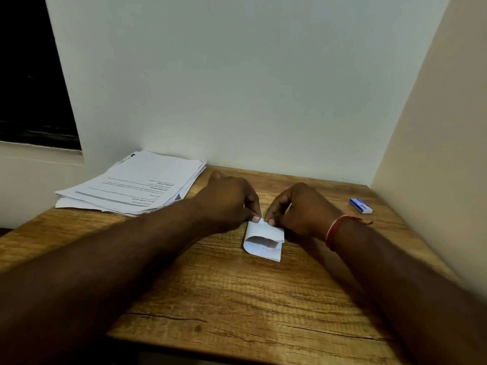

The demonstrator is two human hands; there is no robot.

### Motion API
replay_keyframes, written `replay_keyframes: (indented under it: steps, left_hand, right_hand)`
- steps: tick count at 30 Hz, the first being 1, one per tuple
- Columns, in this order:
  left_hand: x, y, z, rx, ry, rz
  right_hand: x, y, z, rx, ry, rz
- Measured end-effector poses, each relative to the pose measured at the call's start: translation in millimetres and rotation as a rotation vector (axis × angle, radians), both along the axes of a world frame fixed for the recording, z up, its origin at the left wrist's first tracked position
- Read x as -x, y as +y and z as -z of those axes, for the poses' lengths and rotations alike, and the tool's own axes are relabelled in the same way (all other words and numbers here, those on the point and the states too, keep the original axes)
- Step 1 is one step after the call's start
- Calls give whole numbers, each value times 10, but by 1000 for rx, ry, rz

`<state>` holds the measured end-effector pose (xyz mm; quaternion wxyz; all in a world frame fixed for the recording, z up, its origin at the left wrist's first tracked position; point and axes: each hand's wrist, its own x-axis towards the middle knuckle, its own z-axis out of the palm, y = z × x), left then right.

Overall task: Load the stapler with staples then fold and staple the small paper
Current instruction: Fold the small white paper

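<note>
Both hands are on the small paper (263, 243), mid-tabletop (237, 299); the left hand (229, 204) has its grip pinched on the paper's far edge; the right hand (300, 209) pinches the same edge just beside it; the paper lies folded over, its near fold bulging open; a stack of printed sheets (134, 183) sits far left; a small blue-and-white box (360, 206) lies far right, well apart.

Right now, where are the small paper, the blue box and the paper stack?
small paper (264, 233), head view, folded-over flap.
blue box (360, 206), head view, top face.
paper stack (137, 183), head view, top sheet.
</note>
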<state>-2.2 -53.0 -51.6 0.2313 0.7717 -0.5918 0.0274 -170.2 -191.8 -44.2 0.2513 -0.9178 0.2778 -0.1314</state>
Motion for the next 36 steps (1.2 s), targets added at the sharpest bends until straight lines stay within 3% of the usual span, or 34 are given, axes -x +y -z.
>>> replay_keyframes:
  steps: [11,19,25,36]
  left_hand:
    - [-42,83,-178,-217,-84,-16]
    - [90,126,-404,-498,-287,66]
    - [204,207,-521,-609,-218,88]
    - [385,267,-656,-779,-269,52]
  right_hand:
    - [27,67,-43,24,5,2]
    - [39,41,-48,27,25,-28]
    - [69,51,-53,-4,65,-68]
    - [128,184,-134,10,226,-113]
